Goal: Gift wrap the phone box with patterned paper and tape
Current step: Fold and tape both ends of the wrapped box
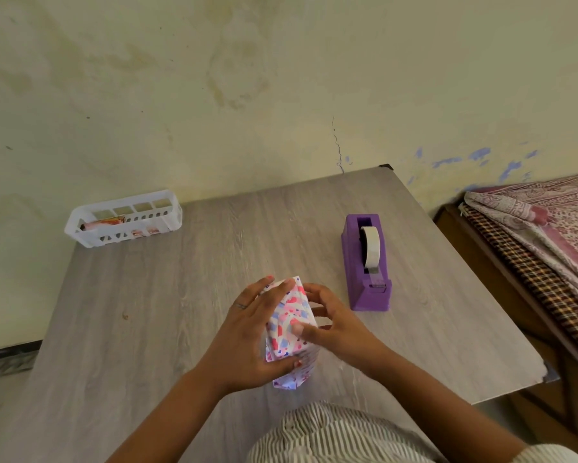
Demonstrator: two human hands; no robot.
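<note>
The wrapped phone box [289,329] stands on the table [147,312] between both hands, the left hand [250,332] curled around its side, the right hand [334,325] pinching its top fold, the purple tape holder [367,265] just past the right fingers.

Dispenser [367,264] right of box [289,325] (basket [124,218] far-left).

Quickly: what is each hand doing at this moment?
Left hand: grips the wrapped box from its left side.
Right hand: fingers curled on the box's paper, thumb pressing a fold.
</note>
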